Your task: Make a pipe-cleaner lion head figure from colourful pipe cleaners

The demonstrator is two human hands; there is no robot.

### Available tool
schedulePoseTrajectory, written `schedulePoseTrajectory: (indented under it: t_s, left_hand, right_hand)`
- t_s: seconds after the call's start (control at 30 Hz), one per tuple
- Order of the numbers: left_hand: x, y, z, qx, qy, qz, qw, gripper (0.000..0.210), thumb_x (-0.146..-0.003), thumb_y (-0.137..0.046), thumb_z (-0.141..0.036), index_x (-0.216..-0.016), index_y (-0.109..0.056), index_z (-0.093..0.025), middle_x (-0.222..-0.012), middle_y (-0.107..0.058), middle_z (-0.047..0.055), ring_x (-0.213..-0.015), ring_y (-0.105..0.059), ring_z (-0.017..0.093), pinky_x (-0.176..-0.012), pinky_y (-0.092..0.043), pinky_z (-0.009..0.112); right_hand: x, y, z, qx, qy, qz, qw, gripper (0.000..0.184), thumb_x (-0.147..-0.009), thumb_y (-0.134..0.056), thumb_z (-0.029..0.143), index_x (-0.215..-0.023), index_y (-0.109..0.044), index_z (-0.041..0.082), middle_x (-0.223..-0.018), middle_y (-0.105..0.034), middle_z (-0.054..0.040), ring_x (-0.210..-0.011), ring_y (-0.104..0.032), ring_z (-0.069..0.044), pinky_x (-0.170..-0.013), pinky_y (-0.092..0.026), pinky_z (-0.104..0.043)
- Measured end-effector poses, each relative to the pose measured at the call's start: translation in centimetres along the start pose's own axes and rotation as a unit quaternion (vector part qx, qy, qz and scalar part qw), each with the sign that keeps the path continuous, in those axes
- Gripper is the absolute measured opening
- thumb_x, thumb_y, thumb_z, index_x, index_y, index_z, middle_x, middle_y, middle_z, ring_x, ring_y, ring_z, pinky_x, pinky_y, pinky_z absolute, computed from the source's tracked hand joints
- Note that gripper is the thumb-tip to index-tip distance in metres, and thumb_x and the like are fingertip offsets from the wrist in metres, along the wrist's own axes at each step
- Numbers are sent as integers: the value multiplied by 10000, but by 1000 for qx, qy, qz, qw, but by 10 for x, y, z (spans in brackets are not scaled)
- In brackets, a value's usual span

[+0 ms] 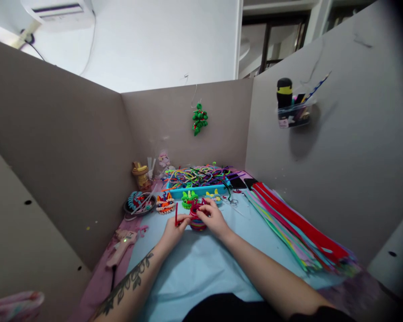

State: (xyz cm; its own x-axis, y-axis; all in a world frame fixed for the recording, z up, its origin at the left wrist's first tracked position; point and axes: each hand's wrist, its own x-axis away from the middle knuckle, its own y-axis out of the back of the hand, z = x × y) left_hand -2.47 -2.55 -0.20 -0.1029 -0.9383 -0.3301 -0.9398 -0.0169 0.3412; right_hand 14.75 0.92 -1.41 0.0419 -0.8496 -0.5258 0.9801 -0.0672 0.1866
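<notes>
On the near side of the blue tray (pixel 176 194) stands a round pipe-cleaner piece (pixel 199 226). The left hand (pixel 174 230) pinches a red pipe cleaner (pixel 176 213), its free end pointing upward, and the right hand (pixel 216 219) grasps the rim of the piece. The step in hand seems to be winding red around the top; the next move probably calls for a steady rim while the strand is guided. The green figure (pixel 189 200) sits close before the tray, the scissors (pixel 233 203) near its right front corner; the worktop (pixel 198 268) offers open room on the tray's near side.
</notes>
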Motion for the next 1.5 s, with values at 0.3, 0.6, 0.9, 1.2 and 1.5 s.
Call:
schedulePoseTrajectory:
  t_s: [0.3, 0.6, 0.9, 1.2, 1.5]
  left_hand:
    - [2, -1, 0, -43, -44, 28, 998, 247, -735, -621, -390, -785, -741, -180, -774, -725, 76, -735, -642, 211, -711, -487, 316]
    - [1, 5, -7, -8, -10, -13, 1000, 264, -752, -589, -406, -755, -716, -174, -725, -712, 52, -712, -633, 198, -683, -486, 293]
    - [-3, 7, -2, 22, -1, -48, 999, 277, -741, -572, -411, -674, -663, -159, -602, -635, 20, -618, -578, 163, -609, -454, 270]
    - [0, 9, 3, 60, 37, -7, 998, 374, -764, -556, -499, -837, -671, -151, -694, -672, 34, -668, -600, 166, -568, -427, 241]
    - [-2, 9, 7, -11, 7, -80, 997, 252, -773, -556, -411, -718, -624, -174, -716, -622, 14, -692, -569, 161, -589, -440, 249]
  right_hand:
    - [-5, 2, -5, -99, -89, -29, 991, 329, -698, -665, 416, -506, -545, 177, -1044, -584, -91, -1091, -514, -274, -956, -364, -410]
    - [-6, 12, -2, -1, 1, 56, 998, 200, -721, -618, 286, -560, -561, 180, -1029, -521, -71, -991, -535, -224, -888, -418, -355]
    - [3, 7, 15, 39, 97, 80, 991, 139, -785, -491, 176, -646, -493, 193, -994, -467, -73, -971, -502, -227, -897, -428, -401]
    - [3, 12, 11, 77, 89, 103, 988, 91, -783, -540, 186, -699, -575, 178, -1097, -458, -87, -1091, -469, -236, -972, -370, -413]
    - [7, 7, 15, 61, 98, 82, 990, 104, -754, -527, 125, -675, -556, 186, -1144, -464, -87, -1095, -490, -217, -952, -404, -385]
